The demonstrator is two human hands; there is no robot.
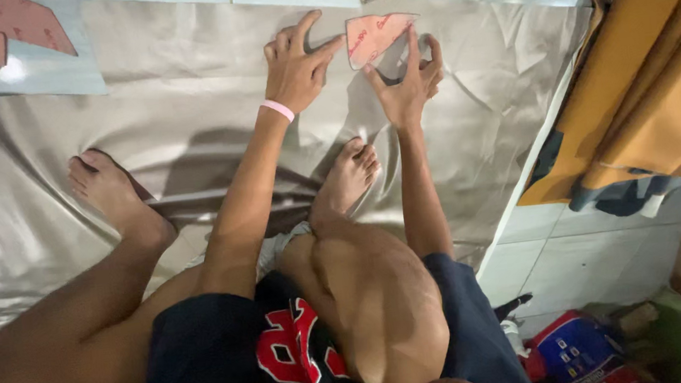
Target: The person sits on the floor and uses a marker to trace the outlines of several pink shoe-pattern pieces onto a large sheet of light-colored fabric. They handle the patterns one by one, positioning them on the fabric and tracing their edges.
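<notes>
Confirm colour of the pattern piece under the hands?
Pale pink card pattern piece with reddish markings, lying on silver satin fabric; head view.

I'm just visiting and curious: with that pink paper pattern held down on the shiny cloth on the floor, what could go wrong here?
1. The silvery cloth looks slippery and creased, so the pink pattern piece might slide under the left hand and right hand.
2. Both feet, like the right foot, rest on the cloth and may tug or wrinkle it.
</notes>
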